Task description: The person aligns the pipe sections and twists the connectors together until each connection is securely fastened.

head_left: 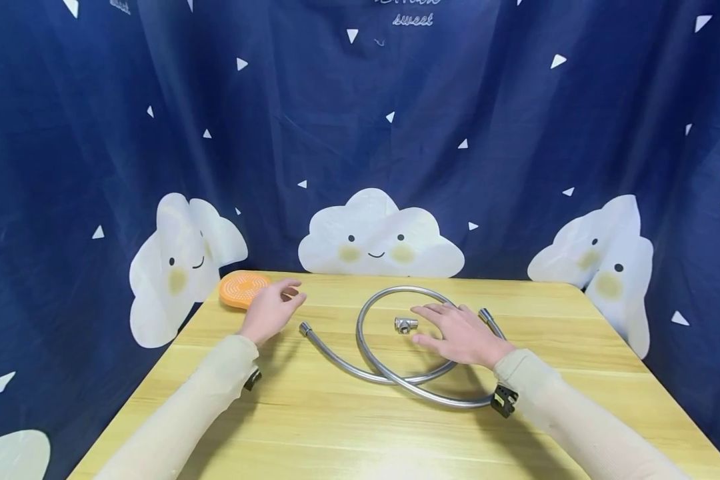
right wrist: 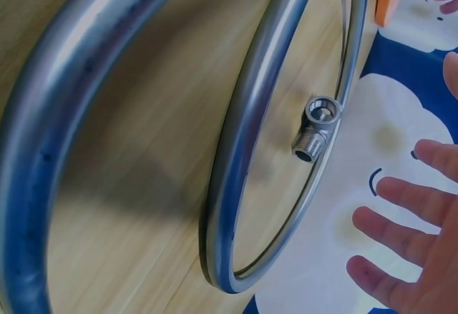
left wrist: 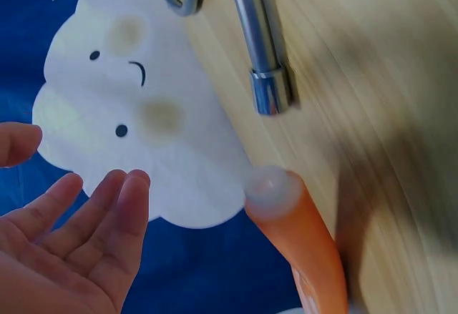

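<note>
An orange shower head [head_left: 240, 289] lies at the table's back left corner. Just right of it, my left hand [head_left: 271, 311] hovers with loosely bent fingers and holds nothing. In the left wrist view, the shower head's handle [left wrist: 308, 242] with a whitish end shows apart from the fingers. A silver shower hose [head_left: 360, 335] lies looped mid-table, one end fitting [head_left: 305, 329] pointing toward the left hand. Inside the loop sits a small metal tee fitting [head_left: 405, 325] with a threaded branch [right wrist: 309, 146]. Over the loop's right side, my right hand [head_left: 463, 333] spreads its fingers near the tee, touching nothing visible.
The wooden table [head_left: 336, 433] ends at a dark blue curtain [head_left: 360, 133] with white clouds and triangles. The hose's other end fitting [head_left: 485, 315] lies behind the right hand. Each wrist wears a small black camera [head_left: 505, 401].
</note>
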A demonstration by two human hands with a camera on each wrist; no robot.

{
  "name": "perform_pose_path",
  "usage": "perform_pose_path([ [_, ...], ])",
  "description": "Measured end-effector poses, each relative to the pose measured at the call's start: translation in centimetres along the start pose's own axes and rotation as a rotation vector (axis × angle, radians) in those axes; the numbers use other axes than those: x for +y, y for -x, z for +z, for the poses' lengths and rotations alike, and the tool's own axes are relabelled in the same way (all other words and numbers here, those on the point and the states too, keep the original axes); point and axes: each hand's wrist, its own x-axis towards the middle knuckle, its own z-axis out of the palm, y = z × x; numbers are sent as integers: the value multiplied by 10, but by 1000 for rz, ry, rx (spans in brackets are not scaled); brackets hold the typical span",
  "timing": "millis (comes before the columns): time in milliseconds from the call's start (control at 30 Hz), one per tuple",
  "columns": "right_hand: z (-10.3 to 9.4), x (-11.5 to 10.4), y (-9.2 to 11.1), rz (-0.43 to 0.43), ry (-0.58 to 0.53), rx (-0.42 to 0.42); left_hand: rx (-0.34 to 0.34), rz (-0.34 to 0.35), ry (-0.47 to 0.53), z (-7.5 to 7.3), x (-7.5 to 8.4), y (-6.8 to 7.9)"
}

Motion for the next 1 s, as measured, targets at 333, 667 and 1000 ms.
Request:
perform_pose_path([
  [333, 2, 0, 1, -3, -14, -19, 70, -73, -24, -18, -28, 4],
  [667, 5, -1, -3, -27, -25, -13, 95, -167, -67, -28, -51, 7],
  [1000, 12, -7, -10, -22, -46, -20, 86, -271, -74, -31, -66, 8],
])
